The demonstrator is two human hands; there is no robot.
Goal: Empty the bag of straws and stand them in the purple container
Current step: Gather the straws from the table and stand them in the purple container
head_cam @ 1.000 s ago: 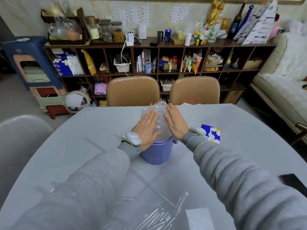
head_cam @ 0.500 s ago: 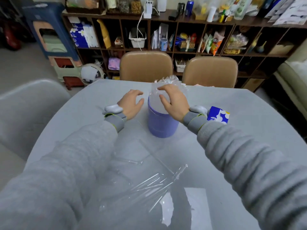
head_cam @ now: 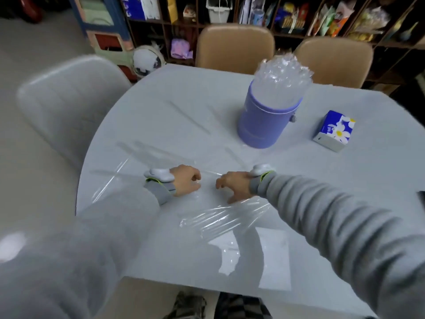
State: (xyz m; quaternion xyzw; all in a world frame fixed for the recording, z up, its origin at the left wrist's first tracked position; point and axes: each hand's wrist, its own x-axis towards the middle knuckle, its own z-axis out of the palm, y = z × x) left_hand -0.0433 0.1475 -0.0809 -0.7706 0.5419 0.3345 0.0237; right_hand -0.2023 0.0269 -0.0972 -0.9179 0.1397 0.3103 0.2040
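Note:
The purple container [head_cam: 264,125] stands on the far right part of the table, packed with upright clear straws [head_cam: 284,74]. Several loose clear straws [head_cam: 110,180] lie scattered on the table on the near left. The clear plastic bag [head_cam: 230,217] lies flat near the table's front edge. My left hand [head_cam: 186,180] is low over the table with its fingers curled beside a thin straw [head_cam: 210,173]; blur hides whether it grips it. My right hand [head_cam: 234,185] hovers just above the bag's far edge, fingers loosely bent, thumb spread, holding nothing.
A blue tissue pack [head_cam: 334,131] with flowers lies right of the container. A white sheet [head_cam: 273,256] lies near the front edge under the bag. A grey chair [head_cam: 69,97] stands at the left, two tan chairs [head_cam: 234,47] behind the table, shelves beyond.
Both hands have left the straws in the container and come down toward me, near the loose straws and the bag. My head has tilted down.

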